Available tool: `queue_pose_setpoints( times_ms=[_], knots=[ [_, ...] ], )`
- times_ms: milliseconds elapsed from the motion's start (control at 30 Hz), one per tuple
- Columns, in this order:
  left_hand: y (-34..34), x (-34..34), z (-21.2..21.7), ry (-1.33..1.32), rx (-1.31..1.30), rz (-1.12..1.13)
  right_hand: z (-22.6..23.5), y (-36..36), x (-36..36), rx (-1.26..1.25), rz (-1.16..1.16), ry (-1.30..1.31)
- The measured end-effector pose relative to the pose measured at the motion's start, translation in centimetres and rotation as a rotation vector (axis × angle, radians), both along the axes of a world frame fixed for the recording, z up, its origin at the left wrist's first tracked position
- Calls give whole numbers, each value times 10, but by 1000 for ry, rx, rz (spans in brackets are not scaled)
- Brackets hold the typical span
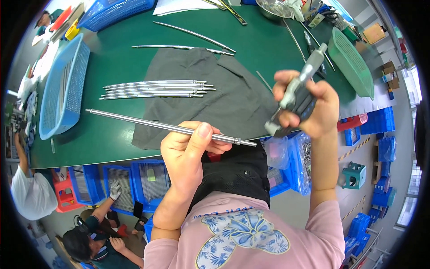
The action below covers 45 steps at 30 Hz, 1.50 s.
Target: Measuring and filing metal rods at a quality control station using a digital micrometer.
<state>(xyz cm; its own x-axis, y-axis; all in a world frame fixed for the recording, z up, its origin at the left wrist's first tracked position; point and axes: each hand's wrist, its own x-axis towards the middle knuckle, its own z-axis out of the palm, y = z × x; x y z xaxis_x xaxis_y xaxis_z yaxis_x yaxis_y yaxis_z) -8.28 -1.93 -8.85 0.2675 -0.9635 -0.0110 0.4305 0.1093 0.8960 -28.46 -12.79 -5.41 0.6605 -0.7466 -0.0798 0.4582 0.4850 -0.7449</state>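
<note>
Metal rod (143, 122) | prob stiff, kinda slick, lightish; grab the plain shaft | left hand (184, 152): pinching it | right hand (323, 110): fingers curled round micrometer (310, 68)

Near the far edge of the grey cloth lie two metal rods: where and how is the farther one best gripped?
Probably left of its middle, pinched from above. The farther rod is thin and lies uncovered on the green table. Its right end nearly meets the nearer rod, but leftward the gap between them widens, leaving room on both sides.
</note>
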Motion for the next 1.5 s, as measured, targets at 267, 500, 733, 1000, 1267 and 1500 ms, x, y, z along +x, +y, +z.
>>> queue_pose_setpoints(
  times_ms=[267, 500, 733, 1000, 1267, 1500],
  knots=[
    [4, -5, 2, -16, -20, -34, 2, 32, 35, 42, 0, -46],
    [10, -8, 1, 5, 0, -56, 8, 38, 42, 101, -32, 31],
    [10, -9, -1, 46, 33, -128, 6, 40, 42, 82, 12, -29],
    [11, -9, -1, -1, 30, -108, 3, 40, 42, 101, 28, -51],
    [10, -8, -2, 5, 41, -128, 1, 39, 41, 68, 26, -65],
    [9, -10, -3, 11, 74, -122, 1, 39, 41, 72, 19, -27]
  ],
)
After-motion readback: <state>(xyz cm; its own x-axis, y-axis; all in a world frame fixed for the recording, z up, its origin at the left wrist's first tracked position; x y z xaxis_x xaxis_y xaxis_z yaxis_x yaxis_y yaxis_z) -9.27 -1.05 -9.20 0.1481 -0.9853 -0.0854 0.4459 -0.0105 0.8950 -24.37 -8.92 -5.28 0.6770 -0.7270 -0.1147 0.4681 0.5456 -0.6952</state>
